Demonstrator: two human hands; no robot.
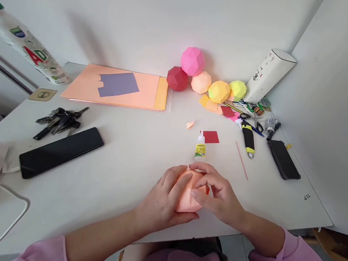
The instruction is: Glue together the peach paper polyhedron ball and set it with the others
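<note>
Peach-coloured, faceted paper ball [187, 199]: holding it near the front edge of the white table [128, 130], clamped between fingers and thumb of the left hand [159, 199]. Touching its top and right side with the right hand [224, 198], thumb and fingertips curled in and slightly parted; cannot tell whether they pinch any paper. Just beyond the fingers, can see a small white glue bottle [200, 151] with a yellow-green label, standing upright near a flat red paper rectangle [211, 137]. Farther left, can make out a small folded peach scrap [190, 125]; to the right, a thin red stick [241, 160] and a black-and-yellow utility knife [248, 139]. By the wall, can see five more faceted paper balls grouped together: bright pink [192, 61], resting above dark red [177, 79] and pale peach [201, 82], then orange-yellow [218, 92] and lime yellow [238, 90]. On the left, can see a violet paper piece [120, 85] atop large peach sheets [81, 85], a bunch of keys [61, 121], and a black phone [60, 152] lying flat.
</note>
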